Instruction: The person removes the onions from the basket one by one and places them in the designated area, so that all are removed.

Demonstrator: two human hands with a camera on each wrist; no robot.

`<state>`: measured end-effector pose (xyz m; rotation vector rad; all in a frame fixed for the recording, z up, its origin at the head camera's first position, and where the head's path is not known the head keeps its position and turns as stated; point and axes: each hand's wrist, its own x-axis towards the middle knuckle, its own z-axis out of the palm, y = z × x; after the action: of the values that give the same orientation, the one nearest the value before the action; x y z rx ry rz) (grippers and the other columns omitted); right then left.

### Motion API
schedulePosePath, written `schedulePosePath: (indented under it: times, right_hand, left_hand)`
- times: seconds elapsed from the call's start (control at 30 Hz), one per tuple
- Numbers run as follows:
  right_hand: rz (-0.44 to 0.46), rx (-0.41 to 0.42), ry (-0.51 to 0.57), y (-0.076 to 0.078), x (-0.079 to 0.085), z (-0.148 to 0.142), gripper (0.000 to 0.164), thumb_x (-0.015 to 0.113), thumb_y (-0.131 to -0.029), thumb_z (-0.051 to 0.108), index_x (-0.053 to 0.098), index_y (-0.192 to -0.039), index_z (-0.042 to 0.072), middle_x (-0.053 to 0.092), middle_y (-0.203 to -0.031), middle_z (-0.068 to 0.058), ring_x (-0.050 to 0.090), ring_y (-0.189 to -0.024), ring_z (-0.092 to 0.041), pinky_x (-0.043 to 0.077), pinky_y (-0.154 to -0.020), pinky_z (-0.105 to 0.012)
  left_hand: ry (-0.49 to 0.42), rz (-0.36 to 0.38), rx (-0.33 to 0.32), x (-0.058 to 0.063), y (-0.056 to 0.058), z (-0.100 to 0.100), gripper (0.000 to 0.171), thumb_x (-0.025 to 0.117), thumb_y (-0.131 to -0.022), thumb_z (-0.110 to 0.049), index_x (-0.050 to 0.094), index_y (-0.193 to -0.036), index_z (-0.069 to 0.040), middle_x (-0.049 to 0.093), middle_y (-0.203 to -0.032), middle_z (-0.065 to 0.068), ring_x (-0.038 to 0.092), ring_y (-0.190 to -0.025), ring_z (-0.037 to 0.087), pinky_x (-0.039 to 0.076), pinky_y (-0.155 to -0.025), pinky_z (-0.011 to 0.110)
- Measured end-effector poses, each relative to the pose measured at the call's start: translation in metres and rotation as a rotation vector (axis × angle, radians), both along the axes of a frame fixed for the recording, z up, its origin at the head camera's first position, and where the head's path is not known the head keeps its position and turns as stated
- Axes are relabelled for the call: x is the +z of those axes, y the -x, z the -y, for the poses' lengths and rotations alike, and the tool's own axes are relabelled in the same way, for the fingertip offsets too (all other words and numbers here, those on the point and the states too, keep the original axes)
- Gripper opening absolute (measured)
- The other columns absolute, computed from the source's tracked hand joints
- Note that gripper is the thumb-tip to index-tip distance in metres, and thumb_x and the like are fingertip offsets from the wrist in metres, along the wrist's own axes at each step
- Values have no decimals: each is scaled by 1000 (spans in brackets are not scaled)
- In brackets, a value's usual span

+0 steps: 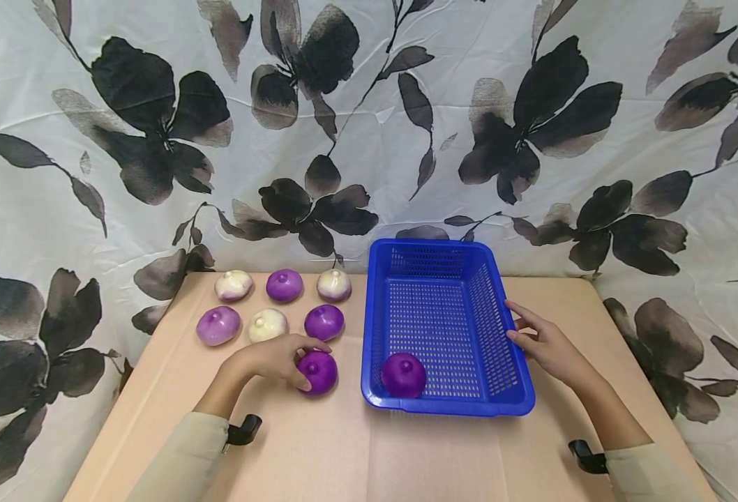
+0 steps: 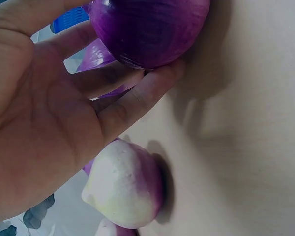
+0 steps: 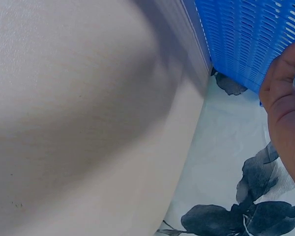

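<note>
My left hand (image 1: 275, 359) holds a dark purple onion (image 1: 319, 373) from its left side, thumb in front and fingers behind. In the left wrist view the fingers curl round the lower side of this glossy onion (image 2: 150, 32). My right hand (image 1: 547, 345) grips the right rim of a blue plastic basket (image 1: 447, 403), with the thumb and fingers at its edge. Inside the basket, near its front left corner, sits another purple onion (image 1: 403, 375). The right wrist view shows part of the right hand (image 3: 287, 98) against the perforated basket wall (image 3: 241, 39).
Several more onions stand in rows left of the basket, among them a white one (image 1: 268, 325) and a purple one (image 1: 324, 322). They rest on a light wooden table (image 1: 432, 460). A floral cloth (image 1: 400, 160) hangs behind the table's back edge.
</note>
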<state>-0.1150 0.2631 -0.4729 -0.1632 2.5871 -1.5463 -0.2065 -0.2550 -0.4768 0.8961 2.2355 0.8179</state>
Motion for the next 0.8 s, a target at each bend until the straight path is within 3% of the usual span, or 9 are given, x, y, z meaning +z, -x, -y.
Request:
schedulePosePath:
  times: [0.4,0.8]
  right_hand:
    - [6,3,8,-1,3,0,64,54,-107,11,23,-163,2,53,-119,-30,69,-90,-11,63,-74,-29]
    - [13,-1,9,-1,4,0,64,55,-107,12,23,-163,2,53,-120,-30,68,-89,-11,63,-72,-28]
  left_hand:
    - [-4,3,-7,-3,-1,1,74,89,-76,-19,58,-141,-4,62,-140,16,59,-127,33,48,-108,55]
    - [17,25,36,1,-4,-1,80,89,-75,-16,53,-145,-6,61,-133,15,58,-123,33,50,-105,54]
